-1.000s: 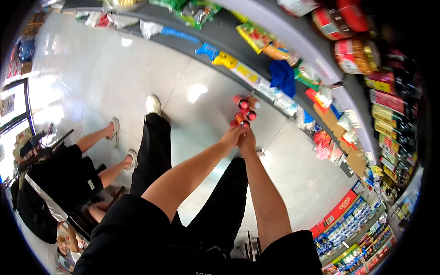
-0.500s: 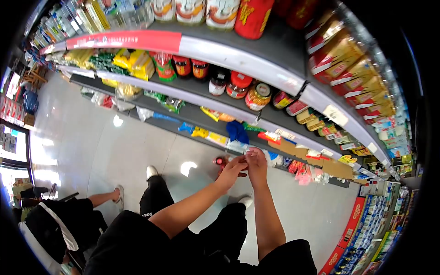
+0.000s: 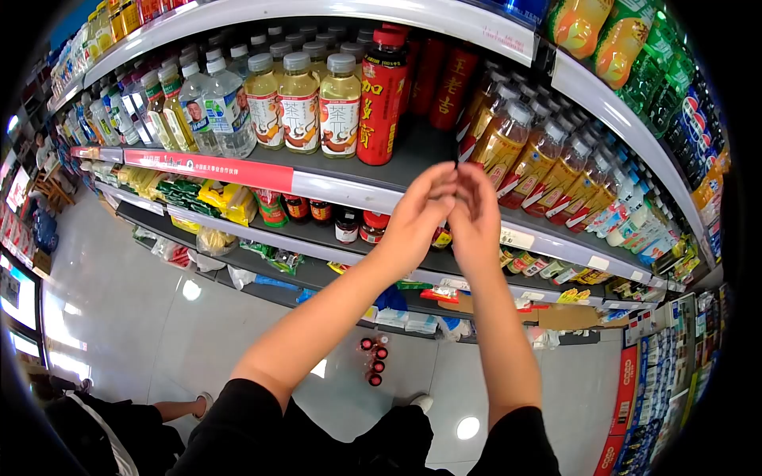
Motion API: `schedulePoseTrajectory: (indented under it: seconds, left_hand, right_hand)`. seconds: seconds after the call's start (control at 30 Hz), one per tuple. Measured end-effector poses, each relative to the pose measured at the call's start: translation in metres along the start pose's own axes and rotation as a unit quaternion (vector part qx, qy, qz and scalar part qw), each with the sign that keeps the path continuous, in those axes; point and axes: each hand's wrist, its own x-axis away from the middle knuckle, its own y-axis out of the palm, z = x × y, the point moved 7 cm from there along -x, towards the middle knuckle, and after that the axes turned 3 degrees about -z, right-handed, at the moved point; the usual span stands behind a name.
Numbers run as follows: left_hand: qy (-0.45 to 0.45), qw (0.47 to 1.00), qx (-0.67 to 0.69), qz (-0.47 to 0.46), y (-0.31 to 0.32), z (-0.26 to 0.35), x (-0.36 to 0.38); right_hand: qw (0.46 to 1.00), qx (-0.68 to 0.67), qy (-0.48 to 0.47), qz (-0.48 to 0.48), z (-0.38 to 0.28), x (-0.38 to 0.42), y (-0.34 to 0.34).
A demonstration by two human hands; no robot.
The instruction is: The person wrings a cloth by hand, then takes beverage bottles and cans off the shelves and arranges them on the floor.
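Observation:
My left hand (image 3: 421, 218) and my right hand (image 3: 476, 218) are raised together in front of the drink shelf, their curled fingertips meeting. Something small and dark shows between the fingertips, too small to name. Just behind them runs the shelf's pale front edge (image 3: 341, 186). To the left of my hands stands a tall red bottle (image 3: 379, 111) with gold characters, beside pale-yellow tea bottles (image 3: 340, 111). Right of them are slanted rows of amber drink bottles (image 3: 508, 139) with red and gold labels. Red cans or bottles (image 3: 452, 87) stand deeper in the shelf.
Several bottles with dark red caps (image 3: 377, 366) stand on the floor below my arms. Jars (image 3: 347, 228) and yellow packets (image 3: 230, 202) fill the lower shelf. A seated person (image 3: 103, 432) is at lower left. More stocked shelves (image 3: 655, 389) stand at right.
My view has tilted up toward the drink shelf. Both hands have risen from above the lowest shelves to the drink shelf's edge, staying together.

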Motion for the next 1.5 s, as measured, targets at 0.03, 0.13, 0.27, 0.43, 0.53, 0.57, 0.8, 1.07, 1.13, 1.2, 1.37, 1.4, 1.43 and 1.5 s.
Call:
schedulePoseTrajectory:
  seconds: [0.03, 0.13, 0.27, 0.43, 0.53, 0.57, 0.8, 1.07, 1.13, 1.2, 1.37, 1.4, 1.43, 1.5]
  left_hand:
    - [0.011, 1.0, -0.011, -0.002, -0.001, 0.006, -0.014]
    - [0.039, 0.997, -0.07, 0.015, -0.012, 0.015, -0.044]
    - [0.0, 0.996, -0.07, 0.055, -0.039, -0.014, -0.079]
    - [-0.068, 0.993, -0.068, 0.061, -0.055, -0.054, -0.093]
    - [-0.161, 0.983, 0.016, 0.085, -0.062, -0.066, -0.087]
    - [-0.161, 0.983, 0.018, 0.088, -0.064, -0.067, -0.089]
    - [-0.17, 0.981, 0.047, 0.08, -0.062, -0.071, -0.099]
    - [-0.158, 0.984, 0.054, 0.059, -0.052, -0.078, -0.121]
    - [-0.155, 0.982, 0.075, 0.073, -0.051, -0.082, -0.12]
    - [-0.16, 0.98, 0.091, 0.073, -0.047, -0.083, -0.119]
    - [-0.174, 0.968, 0.16, 0.085, -0.045, -0.091, -0.122]
    - [-0.165, 0.962, 0.196, 0.093, -0.045, -0.089, -0.122]
    - [-0.157, 0.954, 0.233, 0.102, -0.044, -0.087, -0.121]
    - [-0.172, 0.948, 0.241, 0.119, -0.043, -0.091, -0.117]
  right_hand:
    - [0.999, 0.025, -0.022, -0.008, -0.003, -0.016, 0.002]
    - [0.986, 0.154, -0.059, 0.003, -0.006, -0.062, 0.004]
    - [0.91, 0.403, -0.098, -0.016, -0.015, -0.121, 0.006]
    - [0.792, 0.597, -0.131, 0.017, -0.014, -0.187, 0.007]
    - [0.776, 0.616, -0.133, 0.022, -0.006, -0.22, -0.001]
    - [0.776, 0.616, -0.133, 0.019, -0.005, -0.227, 0.0]
    - [0.699, 0.712, -0.067, 0.019, 0.013, -0.257, -0.01]
    - [0.762, 0.639, -0.104, -0.013, 0.014, -0.276, -0.012]
    - [0.712, 0.649, -0.266, 0.039, -0.024, -0.246, 0.016]
    - [0.67, 0.636, -0.377, 0.072, -0.055, -0.223, 0.03]
    - [0.726, 0.642, -0.244, -0.015, -0.052, -0.212, 0.03]
    - [0.651, 0.735, -0.187, -0.044, -0.036, -0.211, 0.027]
    - [0.65, 0.735, -0.187, -0.045, -0.031, -0.207, 0.022]
    - [0.714, 0.672, -0.192, -0.048, -0.037, -0.184, 0.022]
